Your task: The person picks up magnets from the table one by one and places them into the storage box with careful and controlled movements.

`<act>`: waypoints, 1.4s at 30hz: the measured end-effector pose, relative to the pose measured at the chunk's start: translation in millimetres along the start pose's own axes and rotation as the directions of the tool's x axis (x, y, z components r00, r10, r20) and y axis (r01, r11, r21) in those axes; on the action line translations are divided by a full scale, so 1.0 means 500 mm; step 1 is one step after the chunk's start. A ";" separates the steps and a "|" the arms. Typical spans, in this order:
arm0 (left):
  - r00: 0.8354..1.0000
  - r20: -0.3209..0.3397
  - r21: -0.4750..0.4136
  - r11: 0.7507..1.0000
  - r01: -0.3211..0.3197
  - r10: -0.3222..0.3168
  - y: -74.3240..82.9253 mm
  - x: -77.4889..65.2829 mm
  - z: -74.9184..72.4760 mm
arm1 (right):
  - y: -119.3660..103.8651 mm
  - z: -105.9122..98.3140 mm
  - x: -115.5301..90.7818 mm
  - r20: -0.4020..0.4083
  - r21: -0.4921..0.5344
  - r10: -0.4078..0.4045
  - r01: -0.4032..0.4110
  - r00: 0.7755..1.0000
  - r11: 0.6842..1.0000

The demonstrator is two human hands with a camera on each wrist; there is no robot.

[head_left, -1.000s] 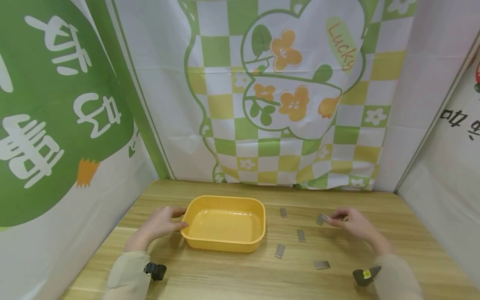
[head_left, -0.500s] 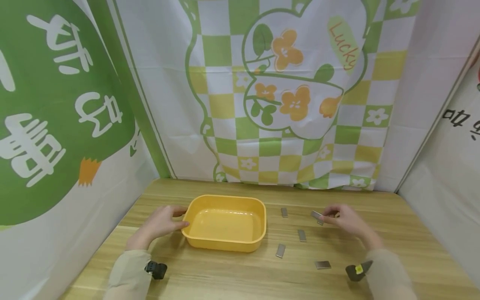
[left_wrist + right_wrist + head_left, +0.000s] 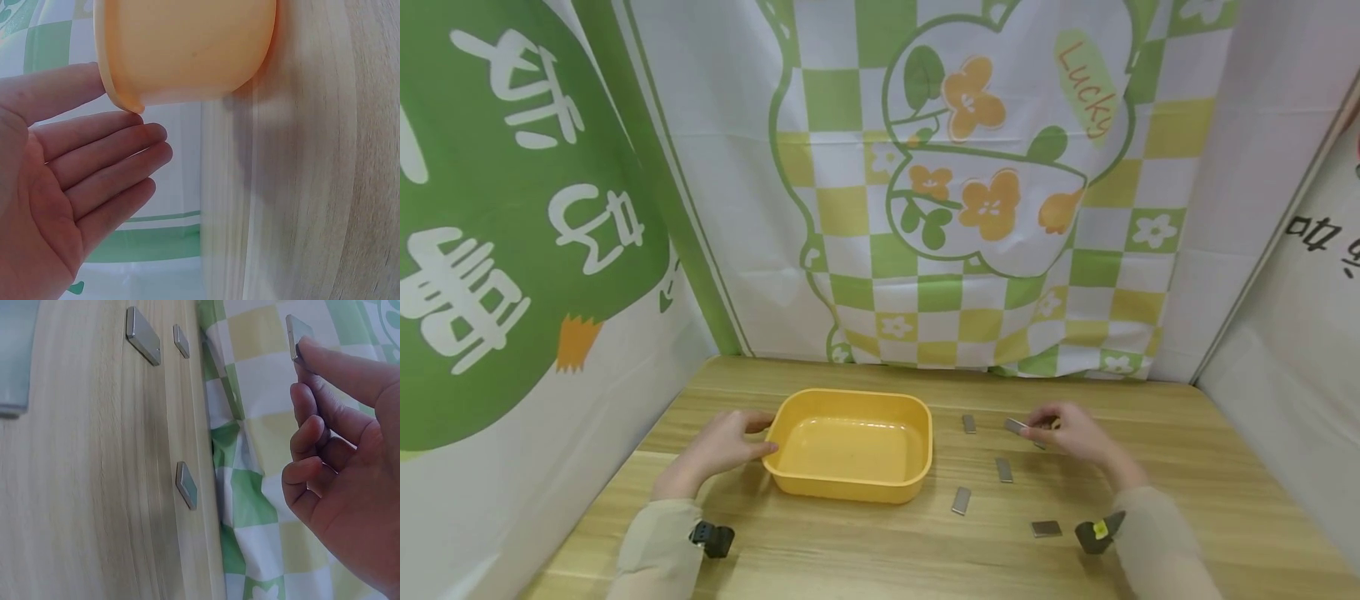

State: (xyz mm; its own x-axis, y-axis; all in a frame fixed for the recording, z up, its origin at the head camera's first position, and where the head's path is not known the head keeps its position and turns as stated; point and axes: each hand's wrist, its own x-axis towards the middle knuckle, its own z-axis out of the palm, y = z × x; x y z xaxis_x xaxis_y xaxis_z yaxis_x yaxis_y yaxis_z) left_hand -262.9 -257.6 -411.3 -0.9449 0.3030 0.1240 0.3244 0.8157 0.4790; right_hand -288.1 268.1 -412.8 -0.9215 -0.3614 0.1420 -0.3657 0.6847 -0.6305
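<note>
We see a glossy yellow rectangular plastic tub [image 3: 850, 492], smooth grey metallic slabs [image 3: 1047, 529], brown wood-grained tabletop [image 3: 850, 546], creased green-checked cloth [image 3: 940, 296] far.

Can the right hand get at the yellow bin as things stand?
Probably yes: the right hand, pinching a gray piece, is raised off the table, and only low loose pieces lie between it and the yellow bin.

The left wrist view's top edge cropped the yellow plastic tub [image 3: 187, 47]; the right hand [image 3: 1071, 433] partly hid a grey metallic tile [image 3: 1040, 445].
</note>
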 end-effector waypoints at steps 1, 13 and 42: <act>1.000 -0.001 -0.001 1.000 0.004 -0.004 -0.001 0.000 0.000 | -0.002 0.001 0.001 0.002 0.004 -0.002 0.002 1.000 1.000; 1.000 0.000 -0.006 1.000 0.014 -0.014 -0.005 -0.003 0.003 | -0.018 0.022 0.028 0.021 -0.002 -0.018 0.018 1.000 1.000; 1.000 0.003 -0.016 1.000 0.000 0.000 -0.003 -0.001 0.002 | -0.085 0.055 0.088 0.105 0.053 -0.062 0.056 0.993 0.997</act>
State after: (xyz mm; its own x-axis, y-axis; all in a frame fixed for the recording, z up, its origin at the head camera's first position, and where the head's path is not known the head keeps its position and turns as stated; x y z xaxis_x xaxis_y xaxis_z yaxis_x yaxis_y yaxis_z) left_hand -262.9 -258.6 -412.8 -0.9446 0.3048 0.1214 0.3239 0.8075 0.4930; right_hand -309.7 205.7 -400.8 -0.8783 -0.4677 0.0996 -0.4096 0.6284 -0.6613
